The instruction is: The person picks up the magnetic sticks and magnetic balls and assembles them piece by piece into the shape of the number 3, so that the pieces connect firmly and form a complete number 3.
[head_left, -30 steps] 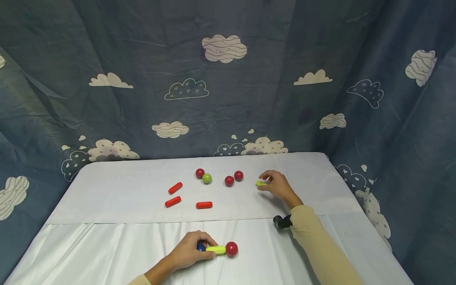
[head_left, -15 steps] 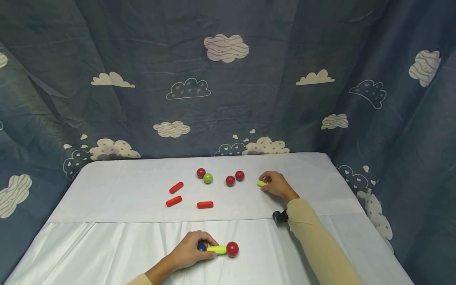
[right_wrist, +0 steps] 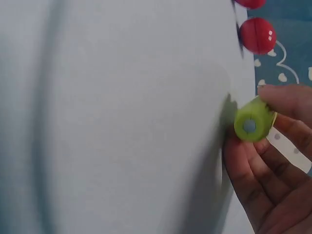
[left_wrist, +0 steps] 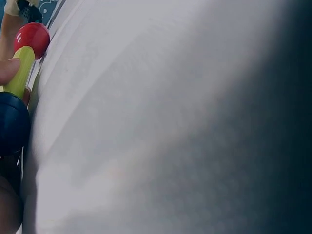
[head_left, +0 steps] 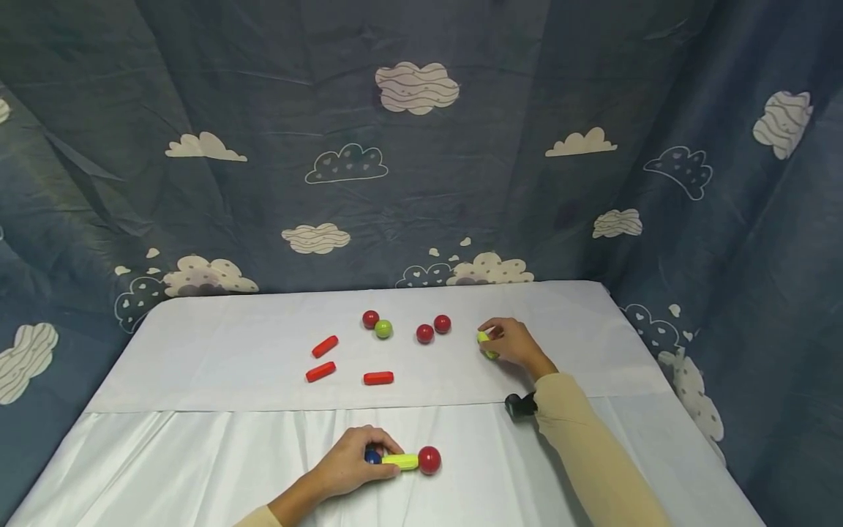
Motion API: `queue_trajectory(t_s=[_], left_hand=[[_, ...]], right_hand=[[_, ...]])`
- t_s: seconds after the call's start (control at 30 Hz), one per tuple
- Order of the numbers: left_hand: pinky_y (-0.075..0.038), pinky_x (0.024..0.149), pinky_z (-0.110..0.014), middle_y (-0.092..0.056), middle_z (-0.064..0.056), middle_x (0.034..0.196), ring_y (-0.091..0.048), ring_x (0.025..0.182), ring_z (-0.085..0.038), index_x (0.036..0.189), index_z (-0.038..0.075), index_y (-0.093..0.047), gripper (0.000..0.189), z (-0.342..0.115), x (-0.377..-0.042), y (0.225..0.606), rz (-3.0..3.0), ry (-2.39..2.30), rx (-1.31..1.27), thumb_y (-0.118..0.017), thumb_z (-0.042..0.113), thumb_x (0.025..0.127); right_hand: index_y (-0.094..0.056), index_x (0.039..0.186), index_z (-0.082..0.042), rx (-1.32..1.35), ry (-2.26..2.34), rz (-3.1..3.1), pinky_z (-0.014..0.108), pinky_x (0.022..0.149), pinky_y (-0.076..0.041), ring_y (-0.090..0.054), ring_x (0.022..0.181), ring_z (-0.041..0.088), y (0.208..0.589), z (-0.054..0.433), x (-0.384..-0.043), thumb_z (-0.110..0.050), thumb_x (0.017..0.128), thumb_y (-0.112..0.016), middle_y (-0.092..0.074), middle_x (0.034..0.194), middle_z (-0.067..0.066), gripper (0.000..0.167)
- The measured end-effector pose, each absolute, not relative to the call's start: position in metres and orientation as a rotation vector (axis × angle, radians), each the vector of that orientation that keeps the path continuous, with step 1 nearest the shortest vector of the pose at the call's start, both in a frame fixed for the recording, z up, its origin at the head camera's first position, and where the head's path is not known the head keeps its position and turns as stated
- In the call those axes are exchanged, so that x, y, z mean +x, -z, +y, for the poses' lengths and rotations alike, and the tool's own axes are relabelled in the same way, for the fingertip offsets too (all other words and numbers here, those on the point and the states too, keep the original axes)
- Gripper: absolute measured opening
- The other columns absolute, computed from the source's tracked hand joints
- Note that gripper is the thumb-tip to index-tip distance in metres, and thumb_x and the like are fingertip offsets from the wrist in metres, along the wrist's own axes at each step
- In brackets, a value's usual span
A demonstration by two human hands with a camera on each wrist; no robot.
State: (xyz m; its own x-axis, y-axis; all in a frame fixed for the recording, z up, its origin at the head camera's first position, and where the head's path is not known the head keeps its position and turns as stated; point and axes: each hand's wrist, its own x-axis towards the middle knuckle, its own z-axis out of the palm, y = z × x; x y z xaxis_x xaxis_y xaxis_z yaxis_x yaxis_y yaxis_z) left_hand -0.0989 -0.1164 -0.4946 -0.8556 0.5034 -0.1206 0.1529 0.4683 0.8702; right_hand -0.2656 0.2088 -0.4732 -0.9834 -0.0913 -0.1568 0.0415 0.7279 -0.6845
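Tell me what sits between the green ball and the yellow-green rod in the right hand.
In the head view, two red balls lie side by side between the green ball and the yellow-green rod pinched in the right hand.

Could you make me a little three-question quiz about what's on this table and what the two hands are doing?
1. True or false: the right hand pinches a short green rod.
2. How many loose red rods lie on the white table?
A. one
B. three
C. five
3. Fill in: the left hand holds a joined piece made of a blue ball, a yellow-green rod and a ____ ball at the free end.

Key:
1. True; the right wrist view shows fingers and thumb around the rod's end.
2. B; the red rods lie apart, left of centre.
3. Red; the red ball sits on the rod's tip.
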Motion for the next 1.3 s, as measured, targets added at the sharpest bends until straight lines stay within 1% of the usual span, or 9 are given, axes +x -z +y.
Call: queue_trajectory(t_s=[0.23,0.43,0.6,0.8,1.1,1.3], left_hand=[[-0.039,0.075,-0.026,-0.062,0.011,0.090,-0.051,0.083,-0.008,0.096,0.022,-0.072,0.016,-0.116,-0.099,0.494,2.350,-1.350,0.561,-0.078,0.026,0.081],[-0.040,0.075,-0.025,-0.061,0.011,0.090,-0.051,0.083,-0.008,0.096,0.021,-0.072,0.016,-0.116,-0.098,0.494,2.348,-1.354,0.558,-0.078,0.025,0.081],[-0.040,0.074,-0.025,-0.061,0.011,0.089,-0.051,0.082,-0.008,0.096,0.022,-0.072,0.016,-0.116,-0.099,0.494,2.347,-1.343,0.555,-0.078,0.026,0.081],[-0.039,0.073,-0.024,-0.061,0.010,0.087,-0.051,0.081,-0.008,0.095,0.020,-0.072,0.016,-0.115,-0.100,0.495,2.338,-1.360,0.570,-0.078,0.025,0.080],[-0.039,0.073,-0.025,-0.062,0.010,0.087,-0.051,0.080,-0.007,0.094,0.020,-0.073,0.016,-0.114,-0.100,0.494,2.339,-1.359,0.571,-0.079,0.025,0.080],[-0.039,0.073,-0.025,-0.062,0.010,0.086,-0.051,0.080,-0.007,0.094,0.020,-0.073,0.016,-0.115,-0.101,0.495,2.350,-1.349,0.570,-0.079,0.026,0.080]], right_hand=[[-0.065,0.112,-0.002,-0.031,1.303,2.645,0.029,0.065,-0.052,-0.059,0.075,0.017,0.478,0.204,-0.241,-0.009,0.085,-0.069,-0.062,0.094,0.011,0.028],[-0.060,0.105,0.001,-0.044,1.511,2.474,0.031,0.066,-0.055,-0.061,0.075,0.017,0.483,0.189,-0.217,-0.003,0.082,-0.069,-0.060,0.090,0.010,0.025],[-0.062,0.106,-0.001,-0.035,1.571,2.372,0.032,0.067,-0.056,-0.061,0.076,0.018,0.484,0.173,-0.202,-0.002,0.082,-0.070,-0.060,0.091,0.010,0.025],[-0.062,0.106,0.003,-0.110,1.585,2.303,0.033,0.068,-0.056,-0.061,0.076,0.018,0.486,0.158,-0.191,-0.003,0.083,-0.070,-0.058,0.091,0.011,0.025],[-0.062,0.102,0.003,-0.243,1.600,2.197,0.034,0.067,-0.056,-0.062,0.073,0.017,0.487,0.140,-0.176,-0.004,0.082,-0.071,-0.058,0.088,0.009,0.023],[-0.062,0.102,0.004,-0.285,1.624,2.141,0.034,0.066,-0.056,-0.063,0.072,0.017,0.489,0.131,-0.170,-0.003,0.082,-0.070,-0.059,0.085,0.008,0.022]])
